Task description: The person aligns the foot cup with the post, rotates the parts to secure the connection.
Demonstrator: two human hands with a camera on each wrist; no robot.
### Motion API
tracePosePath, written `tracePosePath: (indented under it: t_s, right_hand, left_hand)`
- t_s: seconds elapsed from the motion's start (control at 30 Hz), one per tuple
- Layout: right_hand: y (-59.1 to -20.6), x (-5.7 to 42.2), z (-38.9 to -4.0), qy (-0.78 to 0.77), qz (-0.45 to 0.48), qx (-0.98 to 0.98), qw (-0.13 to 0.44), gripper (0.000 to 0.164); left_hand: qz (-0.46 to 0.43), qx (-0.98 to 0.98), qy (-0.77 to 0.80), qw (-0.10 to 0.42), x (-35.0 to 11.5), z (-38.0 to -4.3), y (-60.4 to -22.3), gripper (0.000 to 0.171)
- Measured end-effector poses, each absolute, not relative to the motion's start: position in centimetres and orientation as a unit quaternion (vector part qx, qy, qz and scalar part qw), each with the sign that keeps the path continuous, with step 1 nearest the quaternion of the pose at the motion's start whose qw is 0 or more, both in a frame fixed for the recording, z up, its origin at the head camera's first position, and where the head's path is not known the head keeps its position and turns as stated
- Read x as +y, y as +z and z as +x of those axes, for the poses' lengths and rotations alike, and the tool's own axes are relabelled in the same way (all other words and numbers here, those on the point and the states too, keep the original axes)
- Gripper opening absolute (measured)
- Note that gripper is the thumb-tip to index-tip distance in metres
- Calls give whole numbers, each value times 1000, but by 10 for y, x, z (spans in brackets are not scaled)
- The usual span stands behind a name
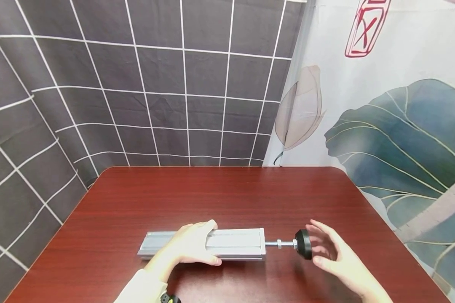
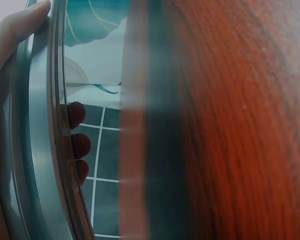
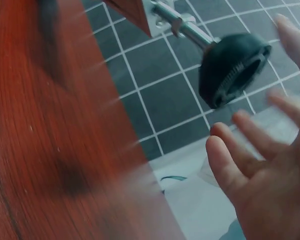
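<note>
My left hand (image 1: 192, 242) grips a long silver aluminium profile (image 1: 239, 243) from above, the thumb on the near side. In the left wrist view, fingertips (image 2: 80, 145) curl round the far edge of the profile (image 2: 42, 125), which is held above the table. From the profile's right end plate a threaded rod (image 1: 287, 243) with nuts sticks out, carrying a black levelling foot (image 1: 303, 244). Just right of that foot is my right hand (image 1: 335, 256), its fingers spread and loosely bent. In the right wrist view a gap shows between the fingers and the foot (image 3: 225, 70).
The reddish-brown wooden table (image 1: 212, 193) has rounded far corners. Behind it hangs a dark grey curtain (image 1: 155, 84) with white grid lines, and to the right a white curtain (image 1: 337, 84) with leaf prints. Shadows fall on the tabletop below the profile and foot.
</note>
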State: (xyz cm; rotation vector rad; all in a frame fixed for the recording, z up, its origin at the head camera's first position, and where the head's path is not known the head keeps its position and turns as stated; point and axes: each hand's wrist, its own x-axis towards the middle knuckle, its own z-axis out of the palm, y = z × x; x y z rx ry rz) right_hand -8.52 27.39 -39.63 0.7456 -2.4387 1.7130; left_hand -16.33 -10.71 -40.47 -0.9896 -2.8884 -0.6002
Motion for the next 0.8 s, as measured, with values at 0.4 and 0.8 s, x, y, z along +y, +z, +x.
tracePosePath:
  t_s: [0.4,0.8]
  right_hand:
    - [-400,274,-86,563,290,-774,26,64]
    - [-396,273,-87,533,231,-812,49,48]
  left_hand:
    - [-318,-927,-200,13,-107,-164,-405,68]
    - [-320,-926,-200,8,-104,-162,-406,68]
